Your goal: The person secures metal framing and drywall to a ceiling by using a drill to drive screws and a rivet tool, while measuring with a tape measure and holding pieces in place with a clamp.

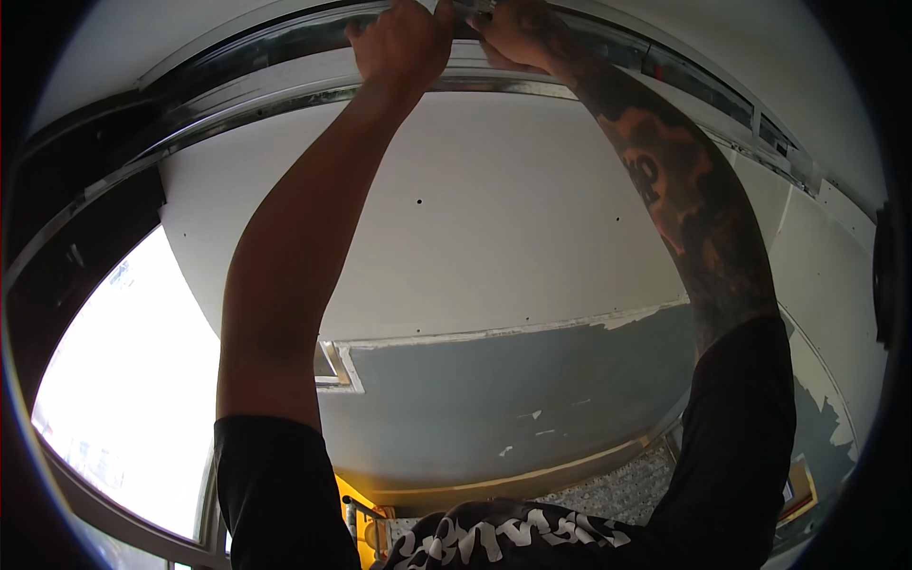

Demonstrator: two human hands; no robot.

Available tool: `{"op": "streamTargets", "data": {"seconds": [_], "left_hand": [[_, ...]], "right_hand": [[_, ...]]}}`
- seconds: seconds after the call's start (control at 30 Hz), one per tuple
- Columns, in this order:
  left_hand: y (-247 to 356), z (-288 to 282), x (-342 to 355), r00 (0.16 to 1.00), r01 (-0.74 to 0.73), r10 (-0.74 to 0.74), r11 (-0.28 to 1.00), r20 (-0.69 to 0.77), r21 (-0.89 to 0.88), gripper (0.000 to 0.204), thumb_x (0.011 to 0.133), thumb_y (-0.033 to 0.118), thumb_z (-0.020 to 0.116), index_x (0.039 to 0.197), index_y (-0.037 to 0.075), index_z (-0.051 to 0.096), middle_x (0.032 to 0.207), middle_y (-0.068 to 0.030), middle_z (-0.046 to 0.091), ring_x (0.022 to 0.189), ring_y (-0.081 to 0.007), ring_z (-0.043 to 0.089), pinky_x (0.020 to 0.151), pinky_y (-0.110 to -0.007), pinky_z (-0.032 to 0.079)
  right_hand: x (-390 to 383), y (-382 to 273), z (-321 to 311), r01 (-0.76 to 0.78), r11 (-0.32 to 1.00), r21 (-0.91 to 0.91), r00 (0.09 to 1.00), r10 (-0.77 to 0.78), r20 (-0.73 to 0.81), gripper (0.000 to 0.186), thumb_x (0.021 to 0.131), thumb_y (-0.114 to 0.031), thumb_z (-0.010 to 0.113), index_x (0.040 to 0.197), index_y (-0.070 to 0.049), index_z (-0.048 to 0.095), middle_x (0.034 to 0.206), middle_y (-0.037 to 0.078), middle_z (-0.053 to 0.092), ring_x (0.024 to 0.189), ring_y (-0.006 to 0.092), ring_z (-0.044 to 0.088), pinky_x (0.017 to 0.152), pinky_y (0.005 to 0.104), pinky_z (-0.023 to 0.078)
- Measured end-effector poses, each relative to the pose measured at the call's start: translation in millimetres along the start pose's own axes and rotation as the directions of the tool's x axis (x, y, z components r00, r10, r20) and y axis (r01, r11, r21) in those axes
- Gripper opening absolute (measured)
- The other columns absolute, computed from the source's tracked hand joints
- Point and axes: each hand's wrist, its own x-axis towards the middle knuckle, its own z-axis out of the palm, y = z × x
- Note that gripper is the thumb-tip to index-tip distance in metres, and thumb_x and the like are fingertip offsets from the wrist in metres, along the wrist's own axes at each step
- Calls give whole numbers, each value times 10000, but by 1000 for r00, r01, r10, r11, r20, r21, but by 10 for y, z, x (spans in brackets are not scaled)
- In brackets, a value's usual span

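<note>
Both my arms reach up to a long metal track that runs under the ceiling. My left hand is closed against the track, its thumb raised and its fingertips cut off by the upper edge. Just right of it, my right hand is bent in a pinch at the track. A small shiny piece shows at its fingertips, too little of it visible to name. What the left fingers hold, if anything, is out of sight.
Below the track stretches a white panel with small dark holes. Under it lies a grey wall with chipped paint and a small framed opening. A bright window is at left. Something yellow with a dark rail stands low down.
</note>
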Motion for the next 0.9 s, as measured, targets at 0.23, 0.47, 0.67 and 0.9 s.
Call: {"op": "streamTargets", "data": {"seconds": [0.23, 0.47, 0.67, 0.9], "left_hand": [[-273, 177, 189, 999, -1, -4, 991, 42, 131, 762, 941, 662, 387, 1130, -46, 594, 968, -236, 712, 926, -389, 700, 782, -497, 543], [-176, 118, 163, 1000, -14, 11, 993, 20, 120, 788, 907, 712, 399, 1151, -10, 598, 1118, -272, 670, 1110, -432, 622, 1015, -536, 393], [-89, -15, 89, 988, -67, 46, 987, 145, 145, 774, 901, 707, 417, 1099, -17, 607, 1074, -281, 678, 1093, -435, 626, 1073, -532, 319], [-66, -81, 80, 990, -59, 34, 981, 137, 185, 699, 919, 661, 432, 1092, 4, 598, 987, -266, 704, 1083, -403, 652, 1109, -602, 247]], "right_hand": [[159, -89, 147, 287, 788, -545, 958, -220, 187, 184, 852, -179, 598, 900, -90, 751, 913, 140, 728, 925, 303, 711, 794, 457, 566], [-145, -219, -210, -77, 971, -227, 989, 104, 108, 198, 768, -134, 605, 866, -36, 746, 869, 172, 721, 883, 358, 712, 737, 448, 571], [-1, -80, -106, -75, 979, -191, 991, 95, 98, 297, 881, -247, 529, 837, -49, 746, 858, 186, 709, 873, 336, 706, 785, 458, 560], [-58, -139, -160, -120, 984, -128, 984, 135, 117, 301, 710, -53, 651, 991, -42, 756, 1019, 156, 734, 999, 335, 706, 812, 469, 571]]}}
